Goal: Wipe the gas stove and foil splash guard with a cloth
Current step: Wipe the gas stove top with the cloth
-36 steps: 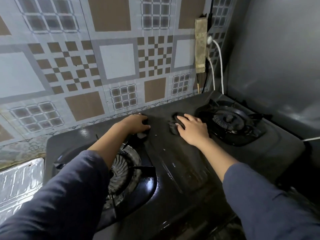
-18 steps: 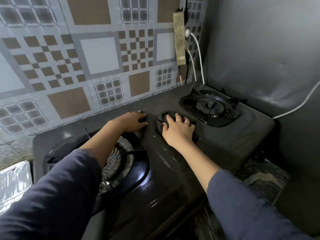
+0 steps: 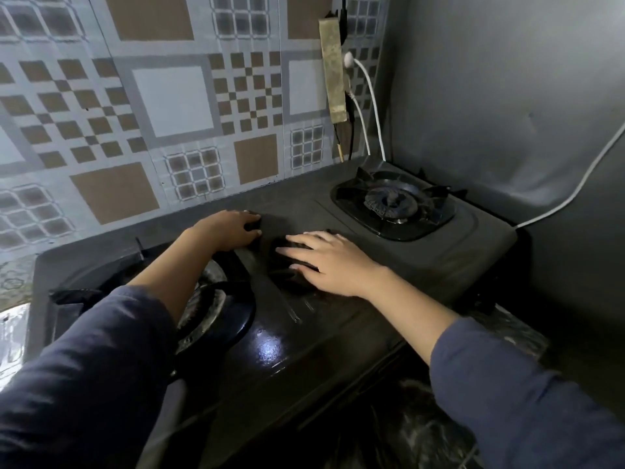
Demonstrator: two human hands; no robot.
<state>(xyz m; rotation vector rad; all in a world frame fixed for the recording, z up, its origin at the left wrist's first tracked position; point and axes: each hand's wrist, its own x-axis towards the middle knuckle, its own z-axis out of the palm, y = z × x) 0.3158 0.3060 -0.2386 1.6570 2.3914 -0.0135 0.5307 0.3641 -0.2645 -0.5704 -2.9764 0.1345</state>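
Note:
A black two-burner gas stove (image 3: pixel 439 262) fills the middle of the view. My right hand (image 3: pixel 333 262) lies flat, fingers spread and pointing left, pressing a dark cloth (image 3: pixel 287 275) onto the stove top between the burners. My left hand (image 3: pixel 226 230) rests just behind the left burner (image 3: pixel 209 309), its fingers curled on a dark prong of that burner's grate. A crinkled silver foil splash guard (image 3: pixel 13 336) shows only as a strip at the far left edge.
The right burner (image 3: pixel 392 203) sits at the back right. Behind the stove is a patterned tile wall (image 3: pixel 169 103) with a power strip (image 3: pixel 333 69) and white cable (image 3: pixel 372 106). A grey panel (image 3: pixel 507 96) stands on the right, a dark marbled counter (image 3: pixel 422 428) in front.
My right hand has slid the cloth away from the right burner toward the middle of the stove and turned its fingers left. My left hand has stayed in place.

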